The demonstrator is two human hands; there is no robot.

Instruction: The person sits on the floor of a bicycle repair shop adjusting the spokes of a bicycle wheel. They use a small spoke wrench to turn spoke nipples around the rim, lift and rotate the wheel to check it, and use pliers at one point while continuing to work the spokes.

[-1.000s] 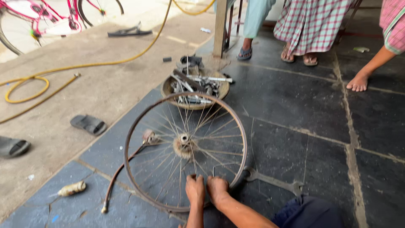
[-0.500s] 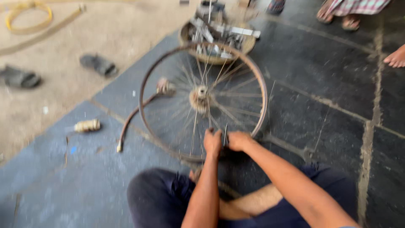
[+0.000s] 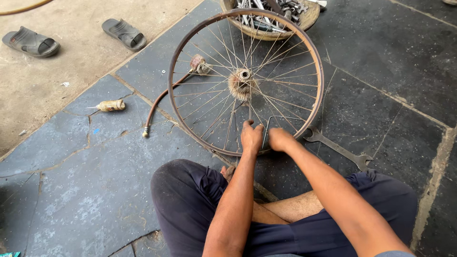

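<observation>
Showing a bare bicycle wheel (image 3: pixel 245 81) lying flat on the stone floor (image 3: pixel 390 52) before crossed legs: left hand (image 3: pixel 251 137) clamps the near rim to steady it; right hand (image 3: pixel 280 139) pinches a bent wire (image 3: pixel 272 122) among spokes; a spanner (image 3: pixel 339 148) lies just right.

The view now tips down and closes in, so the wheel (image 3: pixel 245 81) fills more of the frame. The seated bystanders drop out of sight, and the wearer's crossed legs (image 3: pixel 285 214) come into view.
</observation>
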